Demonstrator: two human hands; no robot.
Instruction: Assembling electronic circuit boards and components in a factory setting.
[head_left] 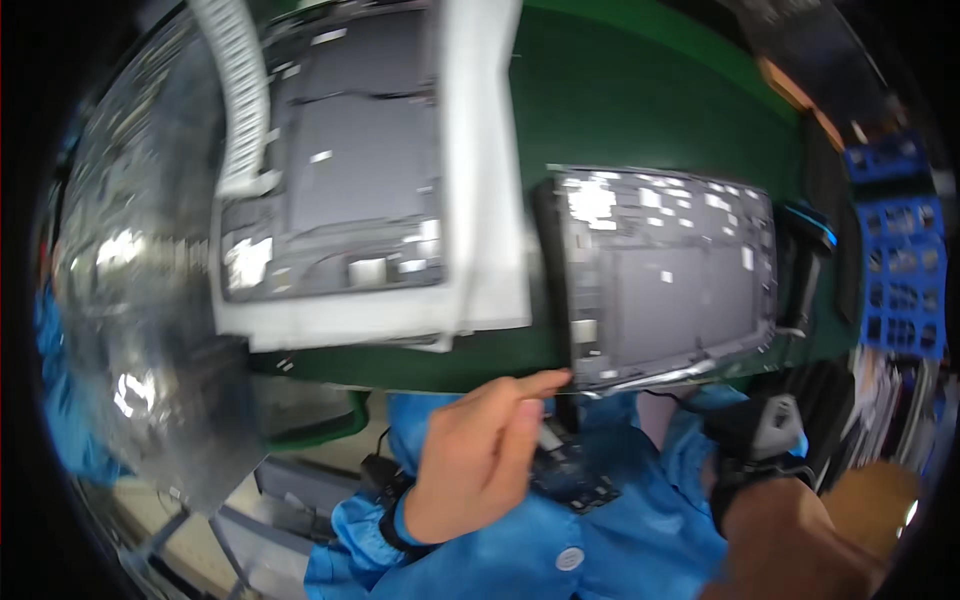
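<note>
My left hand (472,458) is below the near left corner of a dark grey opened tablet (690,290). Its index finger is stretched out to that corner, with the thumb apart below it; no object shows between them. The tablet lies at the table's near edge, its inside showing small white labels and a large grey battery area. Shiny clear film (660,380) runs along its near edge. At the lower right is my right hand (795,540), raised close to the camera and away from the tablet. Its fingers are blurred and cut off by the dark rim.
A second opened tablet (360,160) lies on white sheets (490,200) at the left of the green table (640,100). Clear plastic bags (140,260) bulge at the far left. A dark tool with a blue light (810,225) and a blue perforated rack (903,260) are at the right.
</note>
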